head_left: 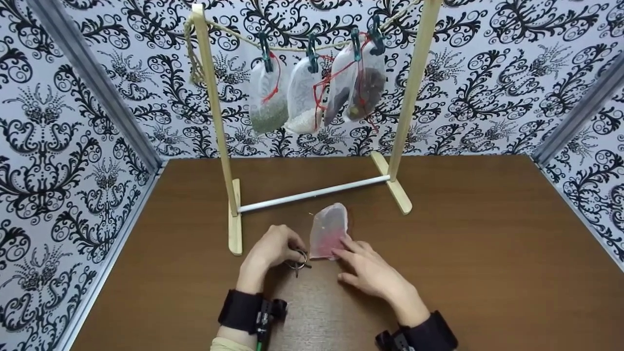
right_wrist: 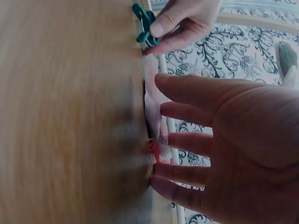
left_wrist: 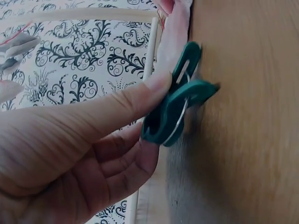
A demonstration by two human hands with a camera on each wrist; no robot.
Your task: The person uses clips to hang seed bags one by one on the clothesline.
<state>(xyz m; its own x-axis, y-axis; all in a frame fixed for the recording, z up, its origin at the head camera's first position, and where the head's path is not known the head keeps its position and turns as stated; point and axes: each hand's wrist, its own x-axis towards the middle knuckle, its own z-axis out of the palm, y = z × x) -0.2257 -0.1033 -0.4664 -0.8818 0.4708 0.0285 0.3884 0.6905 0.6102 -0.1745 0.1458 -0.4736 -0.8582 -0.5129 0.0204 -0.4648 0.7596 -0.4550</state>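
Between thumb and fingers, my left hand (head_left: 274, 248) pinches a dark green clothespin (left_wrist: 175, 105) with a wire spring, just above the table. To its right a translucent mesh pouch (head_left: 329, 229) lies flat, pinkish in its lower part. My right hand (head_left: 373, 270) has its fingers extended, with the fingertips at the pouch's lower right edge. A red string (right_wrist: 153, 148) shows by the pouch in the right wrist view.
Behind the hands stands a wooden rack (head_left: 214, 117) with a white crossbar (head_left: 314, 193). Several filled pouches (head_left: 268, 105) hang from its rope (head_left: 234, 33) by green clothespins (head_left: 312, 53). Patterned walls (head_left: 487, 87) enclose the brown table (head_left: 487, 253).
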